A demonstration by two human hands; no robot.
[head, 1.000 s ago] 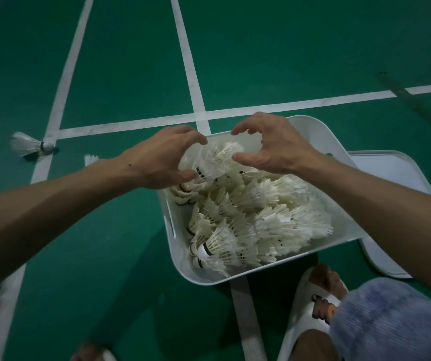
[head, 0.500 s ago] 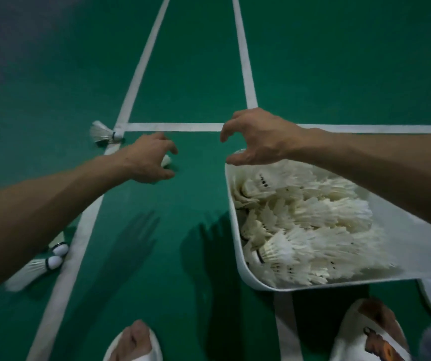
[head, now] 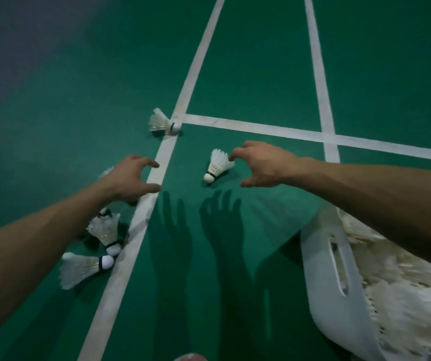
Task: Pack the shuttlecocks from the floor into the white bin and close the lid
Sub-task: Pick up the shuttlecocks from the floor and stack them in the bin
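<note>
- Both hands hang spread over the floor (head: 53,100), gripping nothing: my left hand (head: 128,179) reaches the line (head: 141,222), and my right hand (head: 261,165) has a fingertip just beside a shuttlecock (head: 217,165).
- I see a far shuttlecock (head: 162,123) touching the line.
- A pair (head: 81,267) lies under my left forearm.
- The bin (head: 334,269), heaped full, sits at the bottom right.

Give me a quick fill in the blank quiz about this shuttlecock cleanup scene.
The right hand reaches toward a shuttlecock lying on the ___ floor.
The white bin stands on the person's ___ side.
The farthest shuttlecock lies with its cork at a white ___.
Missing words: green, right, line.
</note>
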